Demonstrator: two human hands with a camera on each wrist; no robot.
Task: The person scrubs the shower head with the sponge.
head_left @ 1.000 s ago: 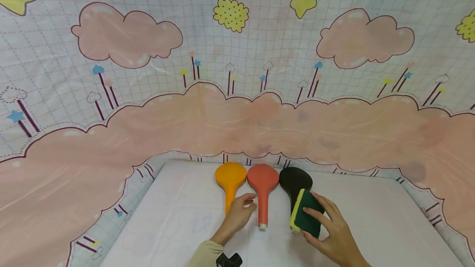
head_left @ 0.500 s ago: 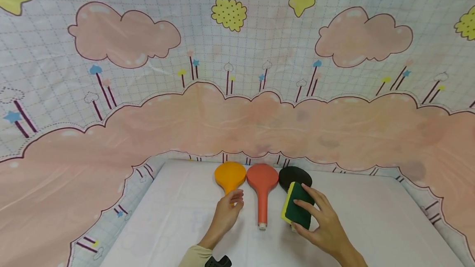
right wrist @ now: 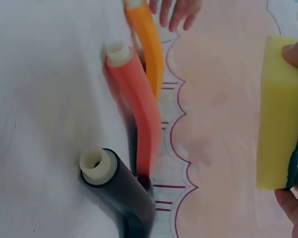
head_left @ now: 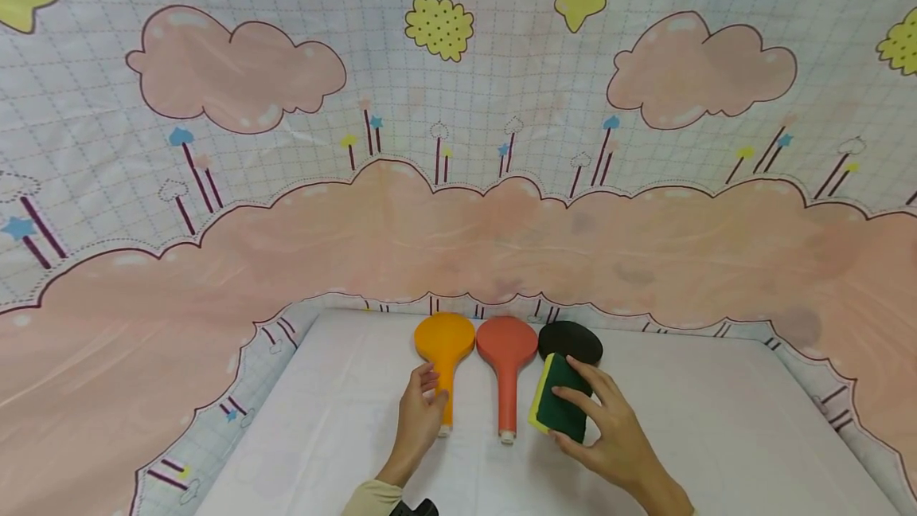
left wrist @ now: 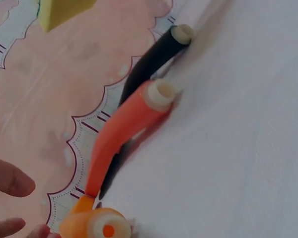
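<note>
- Left hand [head_left: 418, 414] at the handle of the orange shower head [head_left: 445, 345], fingers lightly bent against the handle; cannot tell if they close round it
- Right hand [head_left: 605, 440] pinches a green-and-yellow sponge [head_left: 557, 404] between thumb and fingers, held over the handle of the black shower head [head_left: 569, 339]; contact with it cannot be told
- Three heads lie side by side near the far edge of the white table [head_left: 716, 420], the red shower head [head_left: 507, 349] between the other two, round ends toward the cartoon-cloud backdrop [head_left: 458, 221], handles toward the person
- Open table to the left of the orange head and to the right of the black one; backdrop closes in just behind the round ends
- Left wrist view: pale plug ends of the red [left wrist: 161, 93] and black [left wrist: 181, 33] handles, orange end [left wrist: 102, 225] just beside the fingertips [left wrist: 12, 182]; head view hides these
- Right wrist view: sponge's yellow face [right wrist: 280, 111] edge-on, clear of the table; black handle [right wrist: 116, 186] nearest, with its hollow end showing
</note>
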